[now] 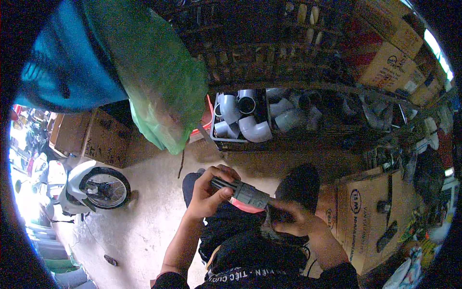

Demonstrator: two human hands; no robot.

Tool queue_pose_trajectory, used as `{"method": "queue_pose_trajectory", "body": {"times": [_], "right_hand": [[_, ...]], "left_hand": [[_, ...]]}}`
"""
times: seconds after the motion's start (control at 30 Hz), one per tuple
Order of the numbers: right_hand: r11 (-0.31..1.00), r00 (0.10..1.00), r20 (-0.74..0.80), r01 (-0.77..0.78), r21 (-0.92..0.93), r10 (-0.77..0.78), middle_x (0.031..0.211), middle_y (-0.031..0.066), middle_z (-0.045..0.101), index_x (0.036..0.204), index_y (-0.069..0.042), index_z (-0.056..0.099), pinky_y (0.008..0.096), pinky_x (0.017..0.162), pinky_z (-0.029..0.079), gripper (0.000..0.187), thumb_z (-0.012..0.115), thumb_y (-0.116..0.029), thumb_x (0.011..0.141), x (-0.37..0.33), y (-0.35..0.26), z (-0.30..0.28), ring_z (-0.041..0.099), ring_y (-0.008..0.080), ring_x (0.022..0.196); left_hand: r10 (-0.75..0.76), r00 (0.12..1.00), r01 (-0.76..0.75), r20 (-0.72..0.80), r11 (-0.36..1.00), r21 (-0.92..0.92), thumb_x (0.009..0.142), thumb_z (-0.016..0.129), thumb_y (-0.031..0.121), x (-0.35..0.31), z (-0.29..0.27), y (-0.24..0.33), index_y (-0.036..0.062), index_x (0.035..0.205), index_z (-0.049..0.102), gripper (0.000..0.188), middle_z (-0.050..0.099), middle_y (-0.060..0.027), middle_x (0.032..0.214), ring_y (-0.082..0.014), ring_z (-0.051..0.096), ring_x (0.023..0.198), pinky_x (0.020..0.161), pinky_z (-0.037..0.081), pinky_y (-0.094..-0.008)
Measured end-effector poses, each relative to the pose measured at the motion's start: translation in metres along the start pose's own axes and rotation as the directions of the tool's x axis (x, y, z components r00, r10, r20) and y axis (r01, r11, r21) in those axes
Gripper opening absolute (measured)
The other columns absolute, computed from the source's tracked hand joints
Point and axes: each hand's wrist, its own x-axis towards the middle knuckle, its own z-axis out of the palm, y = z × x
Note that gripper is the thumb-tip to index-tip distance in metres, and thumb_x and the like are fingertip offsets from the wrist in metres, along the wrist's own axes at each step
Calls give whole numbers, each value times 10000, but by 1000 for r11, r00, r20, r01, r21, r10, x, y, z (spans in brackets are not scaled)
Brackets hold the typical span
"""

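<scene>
A grey plastic pipe fitting [251, 193] with a ribbed collar and dark slots at one end lies tilted above my lap. Wrapped round its slotted left end is my left hand [211, 192], thumb below and fingers over the top. My right hand [296, 219] is closed at the fitting's lower right end, next to a dark part in shadow. What its fingers pinch there is too dark to make out. Just under the fitting shows a pinkish-red thing [246, 206], partly hidden by it.
Ahead stands a crate [240, 144] of grey pipe elbows [257, 129]. A green plastic bag [163, 96] hangs at the upper left. Cardboard boxes stand at left [103, 139] and right [370, 212]. A motorbike wheel [105, 188] is at the left.
</scene>
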Motion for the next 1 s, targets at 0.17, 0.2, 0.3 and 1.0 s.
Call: {"method": "queue_pose_trajectory", "body": {"times": [0.17,0.2,0.3,1.0], "right_hand": [[988,990,137,-14,-152,35,962,102,622,1090,-40,558,343,843,442,362,668,-177,774,4,11,-3,593,214,909],[987,996,85,23,-158,-9,908,78,616,1010,-28,569,336,785,452,281,661,-129,765,4,12,0,586,185,848],[999,994,105,-13,-51,18,862,55,605,958,-27,564,323,766,449,234,659,-125,769,4,22,5,570,168,822],[638,998,-38,2,-770,-50,925,201,625,1039,-12,536,374,658,494,388,704,-183,735,25,25,25,636,305,719]], "left_hand": [[-80,997,80,5,996,48,813,657,142,-4,4,1,27,957,496,246,544,-140,1015,-204,526,941,837,412,-313],[-80,997,80,4,996,51,813,657,142,-3,4,0,27,957,496,246,544,-140,1015,-204,526,941,837,412,-313],[1,1000,-1,24,1000,1,815,643,136,-1,10,0,38,995,478,262,536,-131,1035,-193,515,962,857,400,-309],[-416,889,231,-193,770,-594,840,631,280,-4,30,-33,0,1184,442,482,558,-134,1078,-251,561,992,903,438,-401]]}}
